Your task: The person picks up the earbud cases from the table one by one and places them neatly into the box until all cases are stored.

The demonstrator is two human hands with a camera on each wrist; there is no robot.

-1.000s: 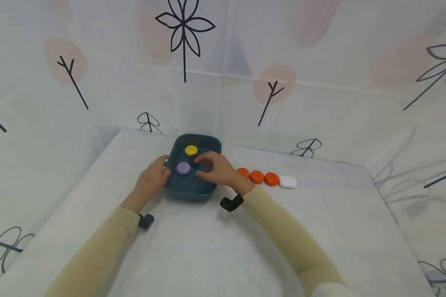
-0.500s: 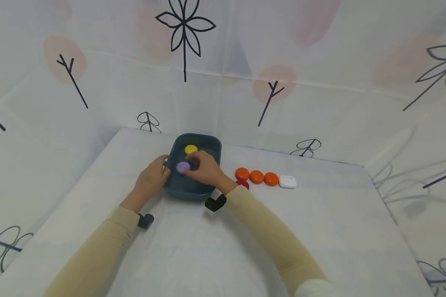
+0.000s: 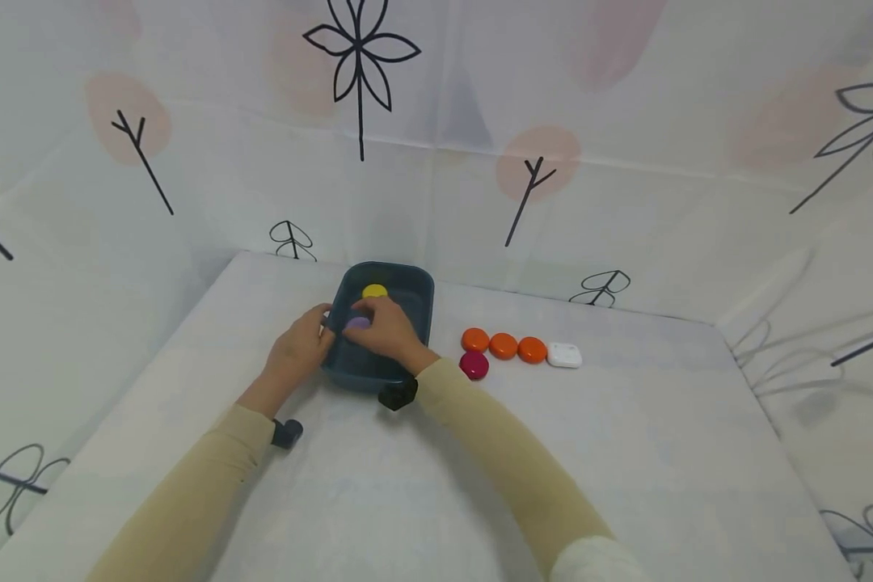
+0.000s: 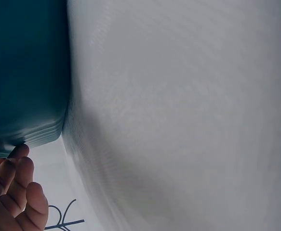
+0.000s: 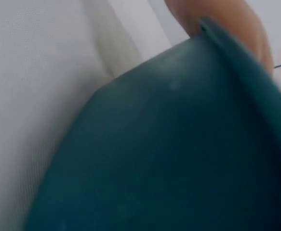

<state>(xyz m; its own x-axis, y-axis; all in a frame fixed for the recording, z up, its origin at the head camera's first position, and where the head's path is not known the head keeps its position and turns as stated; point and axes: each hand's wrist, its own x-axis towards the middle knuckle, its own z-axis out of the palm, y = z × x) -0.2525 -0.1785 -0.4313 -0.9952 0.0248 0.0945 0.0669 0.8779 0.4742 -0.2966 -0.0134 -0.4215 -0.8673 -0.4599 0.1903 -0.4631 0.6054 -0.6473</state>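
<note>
Left hand (image 3: pixel 298 347) grips the teal bin (image 3: pixel 367 382) at its left rim. Right hand (image 3: pixel 390 329), thumb and forefinger curled round, holds the purple disc (image 3: pixel 359 322) inside it, near the yellow disc (image 3: pixel 374 290).

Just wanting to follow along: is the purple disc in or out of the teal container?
In: the purple disc shows inside the teal container, by the right hand. Whether it is lifted, I cannot tell.

Left grip (image 3: pixel 298 350) clasped, right grip (image 3: pixel 385 328) curled

White table (image 3: pixel 335 501): tray (image 3: pixel 413 311), discs (image 3: pixel 503 346), case (image 3: pixel 564 356)
</note>
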